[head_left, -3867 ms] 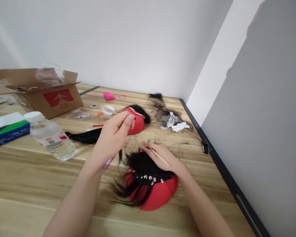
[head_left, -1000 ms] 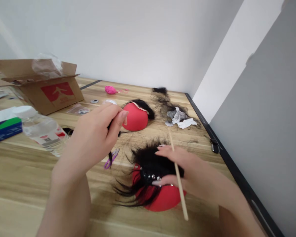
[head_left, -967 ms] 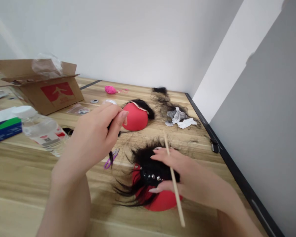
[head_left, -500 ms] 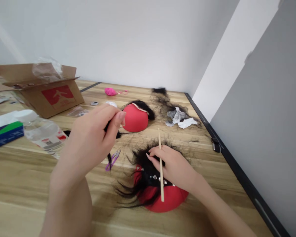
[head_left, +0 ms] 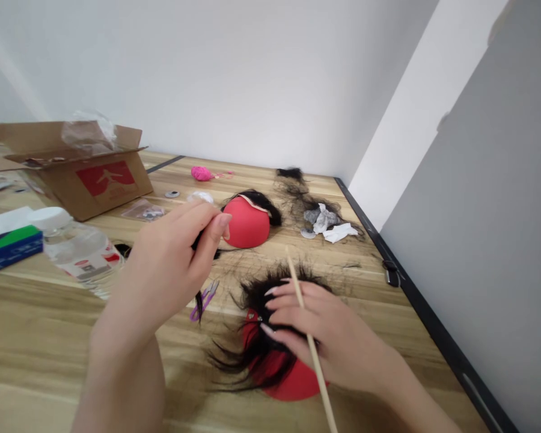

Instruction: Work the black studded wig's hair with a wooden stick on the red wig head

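My left hand (head_left: 174,258) is raised in a pinch on a lock of black hair (head_left: 199,305), which shows behind the fingers and hangs below them. My right hand (head_left: 318,328) lies over the hair-covered near red dome (head_left: 293,382), fingertips on the short black hair (head_left: 261,294). A thin wooden stick (head_left: 313,352) slants across the right hand's fingers and moves with it; its exact grip is hidden. Long black strands (head_left: 252,367) fall over the dome's left side. Shiny studs show beside the fingers, mostly covered. Purple-handled scissors (head_left: 205,304) lie between the hands.
Farther back sits another red dome (head_left: 247,225) with black hair. Crumpled tissue (head_left: 327,222) and loose hair (head_left: 297,192) lie at the right. On the left are a clear bottle (head_left: 83,252), a blue-green box (head_left: 13,249) and an open carton (head_left: 99,186). Pink yarn (head_left: 201,173) is farther off.
My right hand has shifted slightly down and its fingers have spread over the hair, covering most of the studs. The stick has tilted, its near end toward me. My left hand stays nearly still.
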A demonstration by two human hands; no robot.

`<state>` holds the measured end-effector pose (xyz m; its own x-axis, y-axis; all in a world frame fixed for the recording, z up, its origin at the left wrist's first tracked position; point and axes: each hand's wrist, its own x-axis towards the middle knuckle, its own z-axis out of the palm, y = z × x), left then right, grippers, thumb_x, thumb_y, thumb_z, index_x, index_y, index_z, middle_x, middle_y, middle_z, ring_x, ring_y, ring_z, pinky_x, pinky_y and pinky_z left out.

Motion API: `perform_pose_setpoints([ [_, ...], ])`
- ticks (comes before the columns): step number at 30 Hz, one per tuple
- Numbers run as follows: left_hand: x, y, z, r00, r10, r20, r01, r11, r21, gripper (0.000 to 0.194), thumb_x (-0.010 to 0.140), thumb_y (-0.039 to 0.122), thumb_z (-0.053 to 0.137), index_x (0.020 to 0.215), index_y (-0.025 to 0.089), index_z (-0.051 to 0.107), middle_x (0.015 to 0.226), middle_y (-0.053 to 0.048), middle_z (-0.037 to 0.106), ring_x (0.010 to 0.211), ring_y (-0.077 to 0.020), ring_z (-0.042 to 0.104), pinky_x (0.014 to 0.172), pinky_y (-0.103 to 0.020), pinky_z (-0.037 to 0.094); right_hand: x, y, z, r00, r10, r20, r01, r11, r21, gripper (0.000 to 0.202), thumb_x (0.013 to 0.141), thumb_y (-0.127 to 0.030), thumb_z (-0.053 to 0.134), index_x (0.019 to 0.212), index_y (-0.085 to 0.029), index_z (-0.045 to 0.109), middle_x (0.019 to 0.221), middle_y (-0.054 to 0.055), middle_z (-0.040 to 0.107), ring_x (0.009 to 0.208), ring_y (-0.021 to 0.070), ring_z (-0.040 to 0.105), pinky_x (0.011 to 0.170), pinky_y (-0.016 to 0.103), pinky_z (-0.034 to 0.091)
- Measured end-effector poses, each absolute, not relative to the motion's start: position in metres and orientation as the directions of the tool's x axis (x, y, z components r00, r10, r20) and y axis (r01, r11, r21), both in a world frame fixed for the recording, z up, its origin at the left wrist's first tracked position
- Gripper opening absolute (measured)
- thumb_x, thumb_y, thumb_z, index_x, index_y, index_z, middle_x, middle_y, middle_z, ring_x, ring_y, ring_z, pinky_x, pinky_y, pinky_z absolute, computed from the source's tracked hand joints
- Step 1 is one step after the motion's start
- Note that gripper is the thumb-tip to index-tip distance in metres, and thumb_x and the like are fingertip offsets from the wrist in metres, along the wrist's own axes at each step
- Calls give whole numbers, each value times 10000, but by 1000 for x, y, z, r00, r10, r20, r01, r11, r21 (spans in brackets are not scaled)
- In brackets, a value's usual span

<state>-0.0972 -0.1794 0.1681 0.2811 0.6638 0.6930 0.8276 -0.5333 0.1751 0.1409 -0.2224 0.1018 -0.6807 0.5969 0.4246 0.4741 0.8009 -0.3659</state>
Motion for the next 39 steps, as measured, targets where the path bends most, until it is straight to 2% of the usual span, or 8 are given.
perform_pose_setpoints([
  [6,-98,-180,169,283,673,683,821,-538,190,293,1021,309,389,774,212,513,702,19,522,626,-150,505,597,-287,358,122,-226,83,-719,629,295,520,769,-372,129,1002,-248,544,998,-207,667,1117,-1,738,1191,161,606,1236,422,211],
  [11,-98,-180,170,301,685,663,815,-546,195,280,1013,274,397,769,203,515,697,5,533,633,-152,509,604,-290,362,124,-215,77,-608,743,280,667,669,-328,236,1022,-169,438,1086,-179,665,1181,68,715,1161,212,620,1076,416,439],
  [17,-94,-179,169,317,722,616,804,-549,230,277,1017,265,377,787,199,517,731,0,549,660,-150,521,624,-286,367,140,-209,90,-407,890,204,870,446,-211,276,1033,-232,404,1002,-155,668,904,104,715,883,282,669,793,472,547],
  [20,-91,-178,168,333,732,594,794,-557,242,306,1024,296,358,771,198,499,740,-3,541,667,-154,519,633,-289,369,143,-215,95,-453,837,305,798,534,-280,221,1022,-240,458,1099,-163,651,1125,117,704,1122,273,624,973,460,507],
  [23,-88,-177,166,342,746,572,792,-556,251,320,1026,323,351,760,201,481,742,-4,535,667,-161,513,638,-296,369,136,-224,93,-573,748,336,661,664,-350,241,996,-332,545,1192,-214,625,1319,70,644,1349,218,486,1176,417,344],
  [27,-87,-177,165,355,760,545,792,-554,257,329,1027,337,337,763,204,481,744,-5,536,664,-167,512,639,-304,369,124,-227,84,-660,707,254,600,700,-387,251,977,-411,572,1155,-249,642,1295,36,668,1329,209,514,1231,485,217],
  [33,-88,-176,165,354,759,546,803,-546,240,337,1024,355,340,758,209,485,731,-5,523,664,-176,503,636,-307,364,125,-215,83,-529,817,229,718,575,-392,226,1005,-280,500,1135,-184,658,1208,81,692,1178,233,603,1079,438,425],
  [39,-94,-172,164,338,755,561,815,-534,227,336,1012,372,356,748,215,492,706,2,536,638,-177,507,621,-303,354,134,-208,92,-415,904,105,816,421,-397,322,1024,-395,459,1145,-163,647,1078,103,717,1065,281,648,922,454,517],
])
